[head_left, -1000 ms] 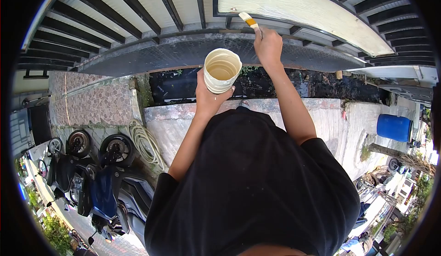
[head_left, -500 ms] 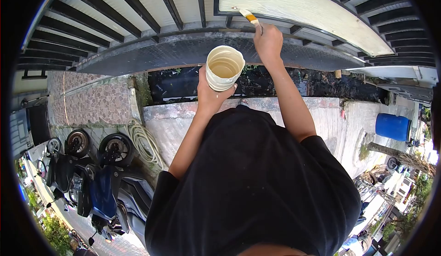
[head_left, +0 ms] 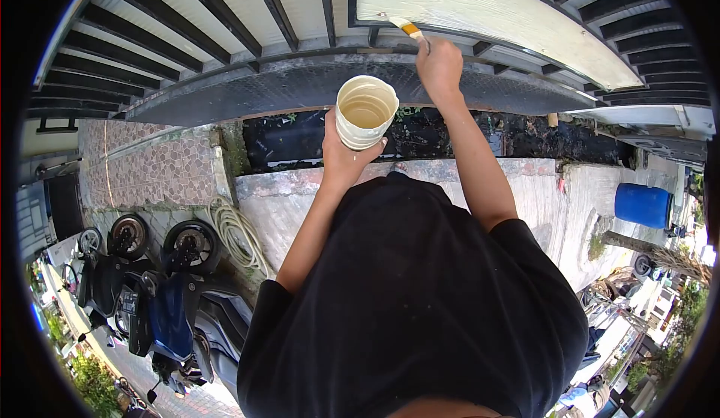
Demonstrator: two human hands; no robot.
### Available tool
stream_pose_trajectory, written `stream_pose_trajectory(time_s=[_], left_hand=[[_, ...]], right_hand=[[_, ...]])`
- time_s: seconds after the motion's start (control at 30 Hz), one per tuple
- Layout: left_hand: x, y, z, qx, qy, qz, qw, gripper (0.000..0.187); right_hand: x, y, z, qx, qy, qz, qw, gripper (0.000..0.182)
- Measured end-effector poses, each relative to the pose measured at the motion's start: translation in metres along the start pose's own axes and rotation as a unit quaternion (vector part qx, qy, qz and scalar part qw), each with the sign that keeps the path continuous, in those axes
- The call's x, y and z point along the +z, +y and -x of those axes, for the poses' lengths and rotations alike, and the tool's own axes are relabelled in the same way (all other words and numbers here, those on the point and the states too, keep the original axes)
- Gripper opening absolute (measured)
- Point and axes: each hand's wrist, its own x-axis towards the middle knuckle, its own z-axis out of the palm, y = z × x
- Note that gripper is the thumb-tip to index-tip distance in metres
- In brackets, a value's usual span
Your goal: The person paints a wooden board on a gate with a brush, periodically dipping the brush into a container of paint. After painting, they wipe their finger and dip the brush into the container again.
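My left hand point(head_left: 346, 157) is wrapped round a cream-coloured cup point(head_left: 363, 130) with cream paint inside, held upright in front of my chest. In my right hand point(head_left: 440, 65) is a paintbrush point(head_left: 409, 28), gripped by its handle. Its pale bristles point up and left and lie at the lower left part of a cream-painted panel point(head_left: 480, 1) framed in black metal. A small mark shows on the panel just beyond the bristle tip. The fingers of my left hand are partly hidden behind the cup.
Black bars point(head_left: 196, 5) flank the panel. A dark ditch point(head_left: 315, 140) runs between the gate's base and the concrete ledge point(head_left: 292, 185). On the left are a coiled hose point(head_left: 238, 234) and parked motorcycles point(head_left: 169, 317); a blue barrel point(head_left: 643, 205) lies at right.
The brush and my right hand have shifted very slightly, with the bristles still at the panel's lower left. The cup stays almost in the same place.
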Motion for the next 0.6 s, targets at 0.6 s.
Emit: stream_pose_trajectory(time_s=[0.6], left_hand=[[0.007,-0.004,0.000,-0.001,-0.014,0.027,1.000,0.087]], right_hand=[[-0.019,0.027,-0.003,0.073,0.018,-0.007,0.997,0.027]])
